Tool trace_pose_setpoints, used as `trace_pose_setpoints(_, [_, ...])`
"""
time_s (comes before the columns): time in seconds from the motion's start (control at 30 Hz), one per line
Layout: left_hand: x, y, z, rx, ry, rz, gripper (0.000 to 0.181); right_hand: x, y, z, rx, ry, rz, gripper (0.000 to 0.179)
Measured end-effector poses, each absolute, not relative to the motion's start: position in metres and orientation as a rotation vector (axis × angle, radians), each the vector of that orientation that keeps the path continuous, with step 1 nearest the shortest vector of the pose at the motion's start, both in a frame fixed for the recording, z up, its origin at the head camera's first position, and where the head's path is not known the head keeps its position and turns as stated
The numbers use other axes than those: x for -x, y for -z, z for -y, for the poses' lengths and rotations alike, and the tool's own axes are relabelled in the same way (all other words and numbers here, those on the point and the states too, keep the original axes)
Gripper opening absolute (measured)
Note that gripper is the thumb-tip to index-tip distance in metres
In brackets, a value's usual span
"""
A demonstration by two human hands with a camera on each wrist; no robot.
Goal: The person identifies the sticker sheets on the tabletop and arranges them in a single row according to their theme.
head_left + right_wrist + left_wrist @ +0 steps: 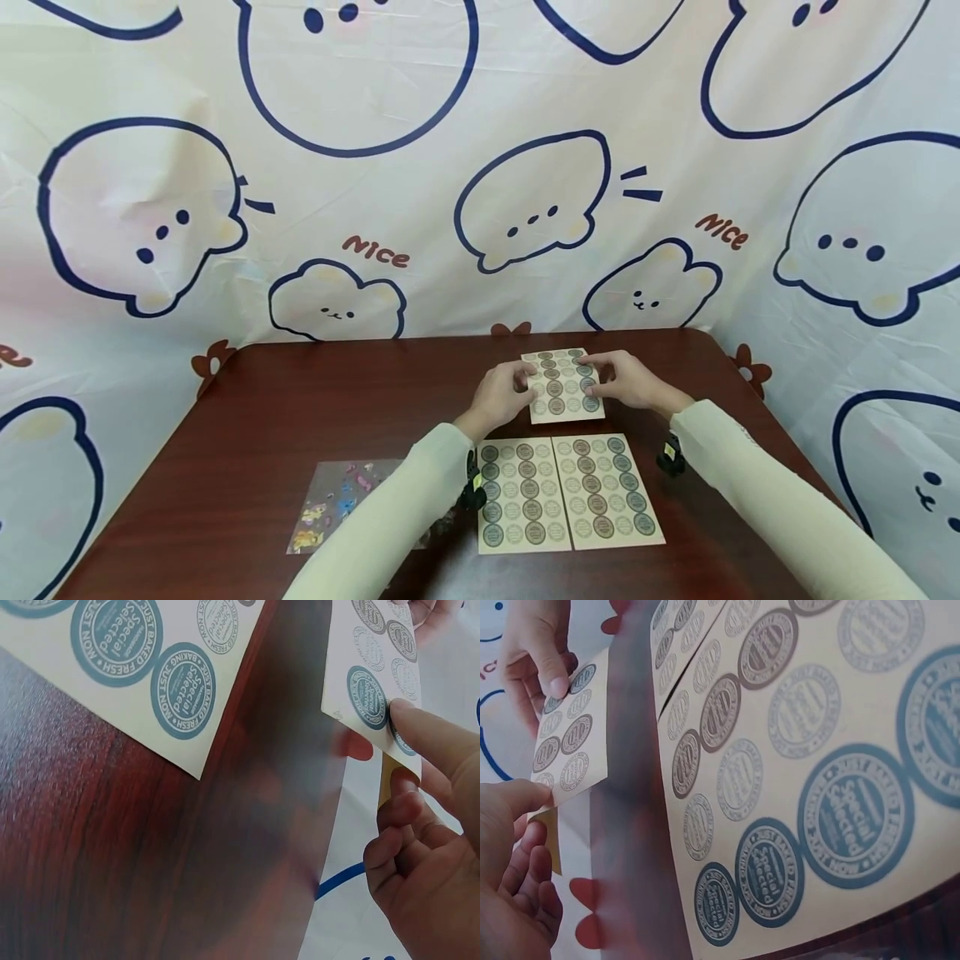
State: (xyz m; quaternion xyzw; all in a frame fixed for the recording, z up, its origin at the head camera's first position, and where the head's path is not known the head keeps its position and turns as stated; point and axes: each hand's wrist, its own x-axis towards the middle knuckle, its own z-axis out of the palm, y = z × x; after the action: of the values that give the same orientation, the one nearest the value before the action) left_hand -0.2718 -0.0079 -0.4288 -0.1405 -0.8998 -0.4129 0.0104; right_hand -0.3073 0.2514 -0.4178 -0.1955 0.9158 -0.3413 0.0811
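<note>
A cream sticker sheet [564,385] with rows of round labels is held up near the table's far side. My left hand [500,393] pinches its left edge, the thumb on the printed face in the left wrist view. Opposite, my right hand [626,379] grips the right edge, with its thumb [431,735] over a blue label and fingers curled behind. Below the hands, two similar sheets [523,496] [606,492] lie side by side on the table. Their labels are blue, brown and pale; the blue ones read "Special Selected".
A clear bag [330,504] of small colourful pieces lies left of the sheets, partly hidden by my left sleeve [405,504]. The dark brown wooden table [247,433] ends at a white cloth backdrop [420,208] printed with cartoon outlines.
</note>
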Motion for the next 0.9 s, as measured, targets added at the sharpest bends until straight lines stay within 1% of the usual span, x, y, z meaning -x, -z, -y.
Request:
trace_pose_setpoints(0.2, [0.267, 0.423, 0.007, 0.472, 1.317, 2.776, 0.030, 0.302, 0.414, -0.255, 0.603, 1.009, -2.752, 0.058])
trace_pose_setpoints(0.43, [0.261, 0.420, 0.005, 0.436, 1.314, 2.793, 0.029, 0.294, 0.411, -0.258, 0.641, 0.974, -2.766, 0.057])
trace_pose_setpoints(0.9, [0.251, 0.422, -0.001, 0.471, 1.239, 2.789, 0.026, 0.281, 0.409, -0.272, 0.667, 0.979, -2.775, 0.052])
